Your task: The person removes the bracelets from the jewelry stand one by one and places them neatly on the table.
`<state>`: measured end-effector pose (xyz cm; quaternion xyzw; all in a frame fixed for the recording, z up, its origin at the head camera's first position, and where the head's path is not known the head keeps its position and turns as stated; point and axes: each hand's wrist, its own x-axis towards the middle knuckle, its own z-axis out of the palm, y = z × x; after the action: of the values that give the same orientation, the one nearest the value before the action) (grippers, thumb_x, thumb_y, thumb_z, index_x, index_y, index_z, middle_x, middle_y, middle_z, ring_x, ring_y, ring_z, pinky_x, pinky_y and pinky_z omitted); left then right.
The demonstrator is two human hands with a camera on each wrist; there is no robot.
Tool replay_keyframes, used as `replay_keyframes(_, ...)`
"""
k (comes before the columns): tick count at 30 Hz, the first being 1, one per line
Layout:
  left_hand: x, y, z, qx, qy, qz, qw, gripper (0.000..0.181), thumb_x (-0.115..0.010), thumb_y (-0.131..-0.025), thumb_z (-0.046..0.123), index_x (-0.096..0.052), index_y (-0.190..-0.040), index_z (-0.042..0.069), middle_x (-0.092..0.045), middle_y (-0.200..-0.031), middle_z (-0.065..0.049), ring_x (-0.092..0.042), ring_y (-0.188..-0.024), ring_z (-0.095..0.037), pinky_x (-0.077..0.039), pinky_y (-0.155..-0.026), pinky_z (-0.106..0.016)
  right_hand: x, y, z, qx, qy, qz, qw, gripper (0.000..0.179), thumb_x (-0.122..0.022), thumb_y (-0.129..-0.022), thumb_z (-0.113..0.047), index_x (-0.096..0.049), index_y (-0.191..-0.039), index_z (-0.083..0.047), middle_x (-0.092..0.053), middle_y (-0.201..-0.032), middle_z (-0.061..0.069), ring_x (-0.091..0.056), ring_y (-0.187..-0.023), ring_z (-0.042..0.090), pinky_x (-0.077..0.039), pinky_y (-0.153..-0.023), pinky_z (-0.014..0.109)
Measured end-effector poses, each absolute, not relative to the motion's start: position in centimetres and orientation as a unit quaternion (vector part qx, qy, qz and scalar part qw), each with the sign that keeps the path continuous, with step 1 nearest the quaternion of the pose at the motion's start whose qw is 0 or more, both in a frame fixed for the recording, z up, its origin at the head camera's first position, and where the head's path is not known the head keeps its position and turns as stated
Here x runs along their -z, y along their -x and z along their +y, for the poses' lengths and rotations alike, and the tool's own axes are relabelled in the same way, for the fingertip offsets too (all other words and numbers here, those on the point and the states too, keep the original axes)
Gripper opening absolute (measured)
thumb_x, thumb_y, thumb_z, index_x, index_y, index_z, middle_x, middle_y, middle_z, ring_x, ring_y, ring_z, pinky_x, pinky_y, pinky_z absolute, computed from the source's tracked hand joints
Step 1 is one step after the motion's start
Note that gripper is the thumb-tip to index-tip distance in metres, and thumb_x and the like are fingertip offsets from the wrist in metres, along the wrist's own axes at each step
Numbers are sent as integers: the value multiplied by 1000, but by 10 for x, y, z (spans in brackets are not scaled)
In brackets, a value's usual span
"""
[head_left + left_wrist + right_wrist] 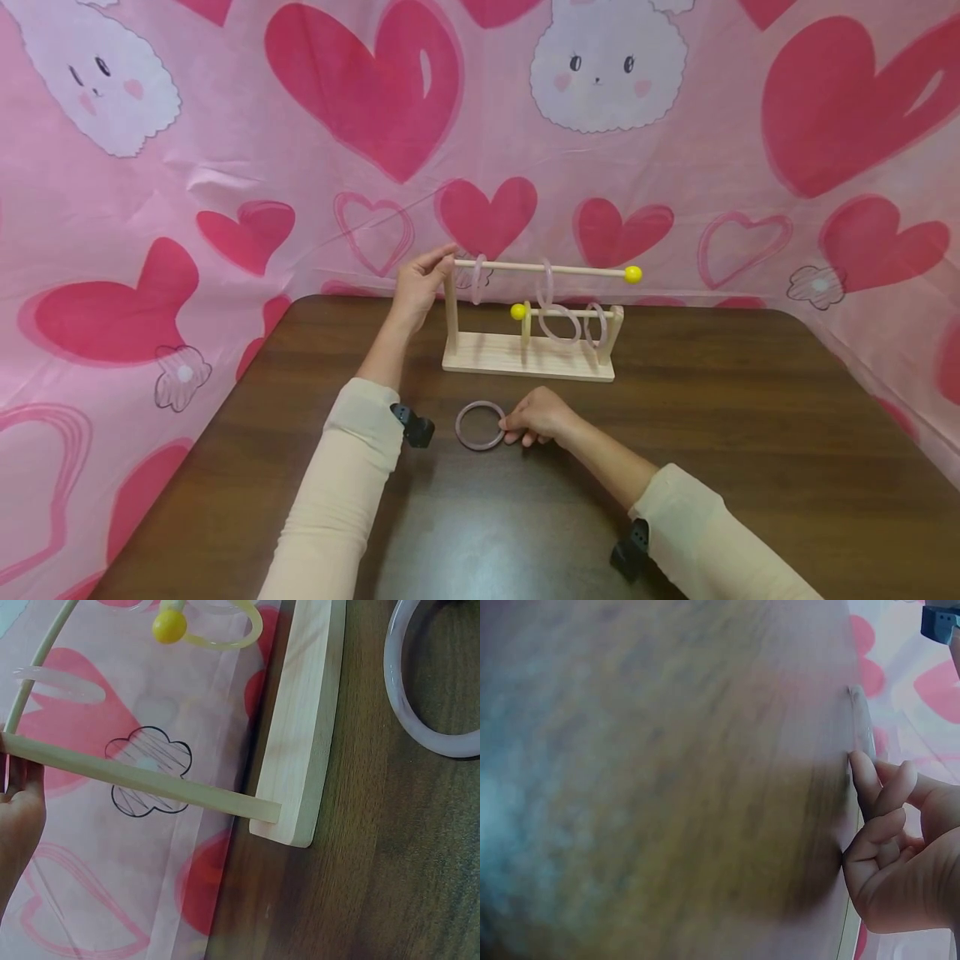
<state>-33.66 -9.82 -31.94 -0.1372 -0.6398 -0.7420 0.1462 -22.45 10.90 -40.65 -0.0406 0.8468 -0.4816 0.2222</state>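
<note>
A wooden rack [491,353] with two bars stands at the back of the table. My left hand [422,287] grips the top of its tall left post [142,780], where the upper bar [585,270] begins. Two pale lilac bangles [477,283] hang from that bar. On the lower bar hang a yellow bangle [527,327] and two lilac ones [596,327]. In front of the rack, my right hand [542,415] pinches the right edge of another lilac bangle [459,433] between thumb and fingers. That bangle [862,720] is flat, low at the tabletop; whether it touches cannot be told.
Yellow balls [633,274] cap the free ends of the bars, the upper at right and the lower at left. The dark wooden table [750,433] reaches back to a pink heart-patterned cloth [315,158]. Black cameras [414,426] sit on both wrists.
</note>
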Motion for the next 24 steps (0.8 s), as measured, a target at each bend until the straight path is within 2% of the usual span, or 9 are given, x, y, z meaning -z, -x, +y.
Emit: replay_keyframes(24, 317, 335, -99, 732, 135, -653, 142, 31, -59, -89, 4, -57, -119, -6, -56, -123, -19, -52, -115, -24, -41, -98, -27, 407, 227, 106, 471, 24, 855, 217, 13, -71, -79, -9, -69, -70, -1, -65, -57, 7, -47, -37, 4, -27, -33, 14)
